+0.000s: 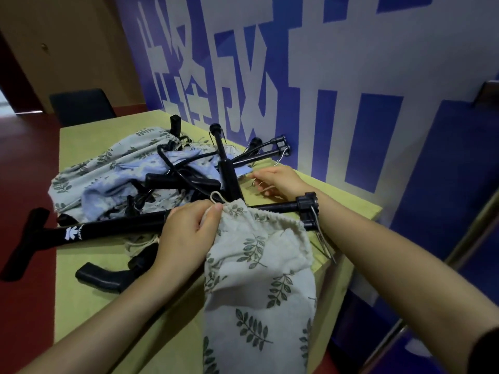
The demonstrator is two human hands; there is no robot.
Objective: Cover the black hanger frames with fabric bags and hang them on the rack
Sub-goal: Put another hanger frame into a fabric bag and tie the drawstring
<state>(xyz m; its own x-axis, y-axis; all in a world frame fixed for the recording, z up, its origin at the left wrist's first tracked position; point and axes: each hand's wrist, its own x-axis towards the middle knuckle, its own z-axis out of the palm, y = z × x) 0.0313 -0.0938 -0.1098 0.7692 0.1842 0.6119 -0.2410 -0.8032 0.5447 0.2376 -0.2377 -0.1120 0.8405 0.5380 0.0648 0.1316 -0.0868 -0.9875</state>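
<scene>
Bagging step in hand: leaf-print fabric bag is pinched at its drawstring mouth by the left hand over the worktop edge; right hand, fingers curled on a thin metal hook, is reached toward the black hanger frames piled beyond; a frame likely needs freeing next.

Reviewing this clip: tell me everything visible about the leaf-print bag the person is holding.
The leaf-print bag is a cream, woven-looking fabric pouch printed with dark green leaf sprigs, with a gathered drawstring mouth and a cord loop at the top. The left hand pinches its mouth edge. The mouth lies on the table against a black hanger frame; the body hangs down over the table's near edge, limp and creased. Its bottom end is out of frame.
</scene>
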